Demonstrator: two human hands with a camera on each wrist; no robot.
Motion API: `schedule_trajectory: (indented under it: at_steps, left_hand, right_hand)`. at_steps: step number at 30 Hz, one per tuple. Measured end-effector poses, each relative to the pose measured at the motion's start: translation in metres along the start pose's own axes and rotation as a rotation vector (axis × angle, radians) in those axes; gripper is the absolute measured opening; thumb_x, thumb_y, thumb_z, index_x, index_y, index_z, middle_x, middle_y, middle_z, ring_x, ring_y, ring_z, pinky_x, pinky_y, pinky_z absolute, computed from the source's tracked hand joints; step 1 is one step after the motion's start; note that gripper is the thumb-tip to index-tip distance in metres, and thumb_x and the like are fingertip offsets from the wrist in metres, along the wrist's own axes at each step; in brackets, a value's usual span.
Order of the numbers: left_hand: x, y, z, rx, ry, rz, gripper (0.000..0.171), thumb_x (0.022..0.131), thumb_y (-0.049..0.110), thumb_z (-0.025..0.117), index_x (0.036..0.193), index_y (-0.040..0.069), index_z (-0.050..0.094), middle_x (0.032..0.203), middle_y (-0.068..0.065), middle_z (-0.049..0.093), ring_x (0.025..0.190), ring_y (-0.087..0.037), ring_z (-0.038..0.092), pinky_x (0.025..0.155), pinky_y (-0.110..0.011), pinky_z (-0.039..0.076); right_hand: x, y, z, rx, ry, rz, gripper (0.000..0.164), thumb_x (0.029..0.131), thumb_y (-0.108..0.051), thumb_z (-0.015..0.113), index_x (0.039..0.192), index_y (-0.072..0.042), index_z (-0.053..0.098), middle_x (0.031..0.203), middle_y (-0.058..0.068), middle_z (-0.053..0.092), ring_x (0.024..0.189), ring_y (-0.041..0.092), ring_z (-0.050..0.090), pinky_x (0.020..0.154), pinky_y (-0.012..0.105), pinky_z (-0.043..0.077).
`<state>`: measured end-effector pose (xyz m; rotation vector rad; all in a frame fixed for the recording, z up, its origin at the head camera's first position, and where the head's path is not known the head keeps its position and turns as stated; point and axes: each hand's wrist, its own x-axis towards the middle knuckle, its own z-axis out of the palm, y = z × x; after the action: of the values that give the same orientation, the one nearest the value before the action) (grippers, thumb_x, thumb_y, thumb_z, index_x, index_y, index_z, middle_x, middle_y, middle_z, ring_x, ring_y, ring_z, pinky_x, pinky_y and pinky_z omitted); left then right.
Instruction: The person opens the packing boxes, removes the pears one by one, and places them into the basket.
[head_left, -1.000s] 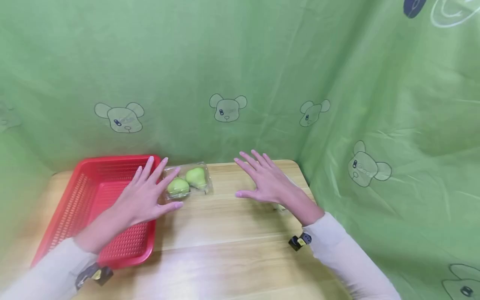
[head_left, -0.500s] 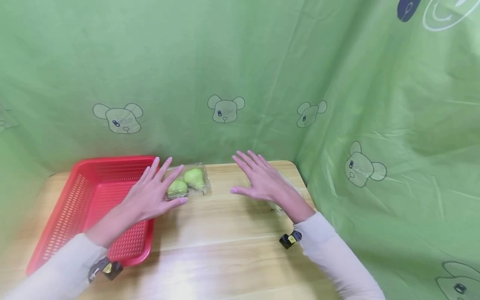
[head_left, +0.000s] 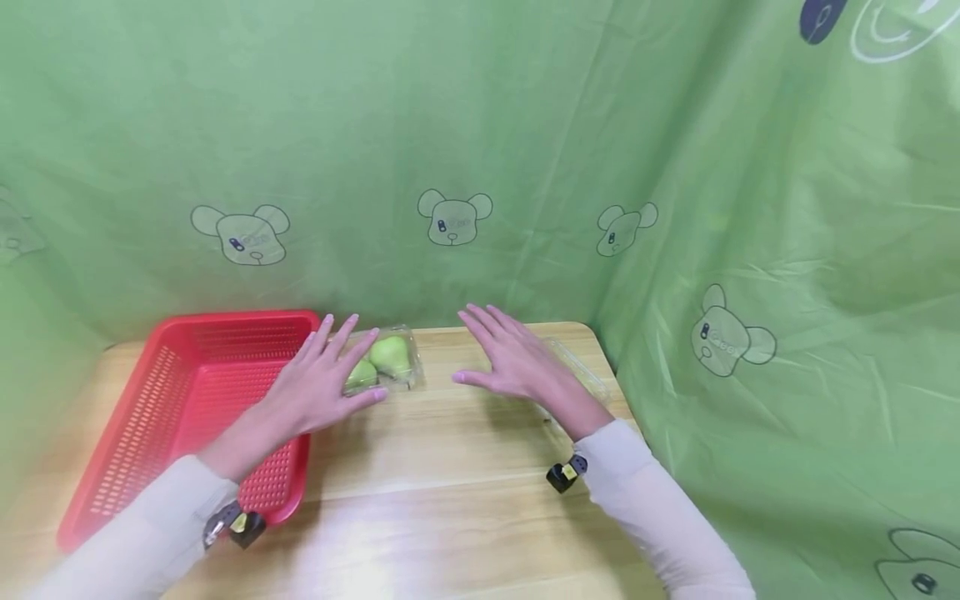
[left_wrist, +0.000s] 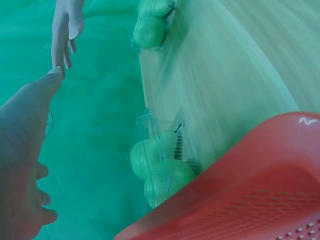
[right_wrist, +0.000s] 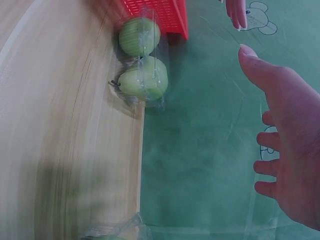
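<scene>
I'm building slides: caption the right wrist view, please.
Empty right hand before a green cloth; two green fruits in a clear plastic box beside a red perforated plastic basket.

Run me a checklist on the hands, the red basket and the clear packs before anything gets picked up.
1. Left hand free: ok, outstretched and holding nothing.
2. Right hand free: ok, also outstretched and holding nothing.
3. Red basket upright: ok, standing on the table with its opening up.
4. Pack beside the basket fully visible from the head view: not ok, the left hand covers part of it.
5. Pack near the right arm filled: ok, green fruit shows inside in the left wrist view.
6. Both packs fastened: cannot tell.
</scene>
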<state>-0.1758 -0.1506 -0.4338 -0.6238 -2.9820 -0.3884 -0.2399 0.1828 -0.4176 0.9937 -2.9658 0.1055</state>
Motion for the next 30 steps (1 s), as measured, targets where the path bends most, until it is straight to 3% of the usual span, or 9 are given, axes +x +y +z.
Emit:
schedule_trajectory:
  at_steps: [9, 18, 30]
  left_hand:
    - [0.007, 0.004, 0.005, -0.029, -0.007, -0.028, 0.093, 0.094, 0.079, 0.047, 0.167, 0.029, 0.019, 0.175, -0.014, 0.011, 0.160, -0.050, 0.009, 0.122, -0.071, 0.031]
    - [0.012, 0.009, 0.012, -0.067, -0.021, -0.040, 0.094, 0.095, 0.076, 0.048, 0.167, 0.023, 0.020, 0.175, -0.016, 0.009, 0.159, -0.050, 0.010, 0.125, -0.071, 0.020]
    - [0.020, 0.008, 0.021, -0.066, -0.034, -0.065, 0.097, 0.096, 0.077, 0.046, 0.167, 0.019, 0.017, 0.174, -0.019, 0.009, 0.159, -0.050, 0.014, 0.126, -0.068, 0.024]
  right_hand:
    - [0.007, 0.000, 0.006, 0.010, 0.002, -0.002, 0.101, 0.094, -0.080, 0.043, 0.168, -0.022, 0.006, 0.176, 0.003, 0.009, 0.161, 0.036, 0.020, 0.134, 0.050, 0.017]
    - [0.016, 0.004, 0.013, 0.002, -0.002, 0.009, 0.103, 0.093, -0.083, 0.040, 0.167, -0.016, 0.013, 0.175, 0.009, 0.017, 0.160, 0.037, 0.025, 0.133, 0.052, 0.021]
    - [0.030, 0.005, 0.025, -0.006, -0.010, 0.018, 0.096, 0.097, -0.073, 0.048, 0.165, -0.009, 0.023, 0.172, 0.015, 0.025, 0.157, 0.038, 0.031, 0.132, 0.052, 0.025]
